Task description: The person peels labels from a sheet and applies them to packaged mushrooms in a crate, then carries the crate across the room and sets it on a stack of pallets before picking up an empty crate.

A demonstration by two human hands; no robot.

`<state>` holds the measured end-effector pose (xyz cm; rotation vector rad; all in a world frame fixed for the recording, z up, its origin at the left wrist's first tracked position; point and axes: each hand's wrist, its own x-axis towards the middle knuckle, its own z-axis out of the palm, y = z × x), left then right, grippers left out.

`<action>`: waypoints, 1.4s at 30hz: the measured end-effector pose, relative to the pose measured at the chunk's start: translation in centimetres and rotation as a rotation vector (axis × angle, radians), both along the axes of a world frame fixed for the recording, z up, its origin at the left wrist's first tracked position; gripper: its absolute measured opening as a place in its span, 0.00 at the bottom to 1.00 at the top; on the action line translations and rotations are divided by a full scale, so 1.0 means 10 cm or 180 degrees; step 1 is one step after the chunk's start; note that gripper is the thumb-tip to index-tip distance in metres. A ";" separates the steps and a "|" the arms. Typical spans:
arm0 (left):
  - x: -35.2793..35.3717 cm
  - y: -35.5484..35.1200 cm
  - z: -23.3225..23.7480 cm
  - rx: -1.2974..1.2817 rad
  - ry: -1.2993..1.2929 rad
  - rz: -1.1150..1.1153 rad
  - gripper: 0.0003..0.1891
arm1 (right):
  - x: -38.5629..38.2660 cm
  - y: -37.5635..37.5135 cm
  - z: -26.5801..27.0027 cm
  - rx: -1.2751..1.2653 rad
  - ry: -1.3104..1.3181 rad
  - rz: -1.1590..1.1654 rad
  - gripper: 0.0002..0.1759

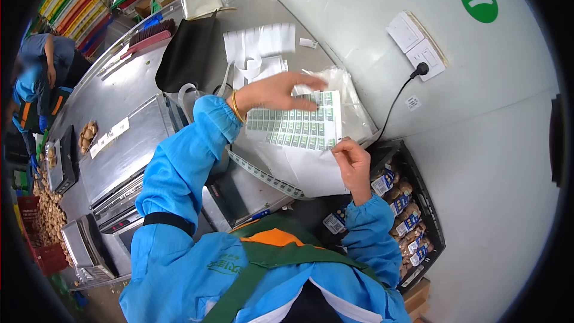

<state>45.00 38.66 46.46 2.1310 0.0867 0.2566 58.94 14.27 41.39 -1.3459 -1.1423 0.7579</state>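
Observation:
A sheet of small green-and-white labels lies on white paper on the metal table. My left hand is stretched over the top part of the sheet, its fingers apart and nothing seen in them. At the sheet's lower right corner, my right hand pinches the edge with thumb and forefinger. A strip of similar labels curves below the sheet toward my body. Clear plastic bags lie just right of the sheet.
A black crate of labelled mushroom packs stands at the right. Beyond my left hand are white papers and a black sheet. Scales and loose mushrooms are at the left, near a co-worker. A cable hangs from the wall.

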 end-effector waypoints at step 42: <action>-1.36 -1.45 0.29 -0.2874 -0.0694 0.1425 0.13 | -1.25 -0.25 0.96 0.0447 0.1052 -0.0802 0.06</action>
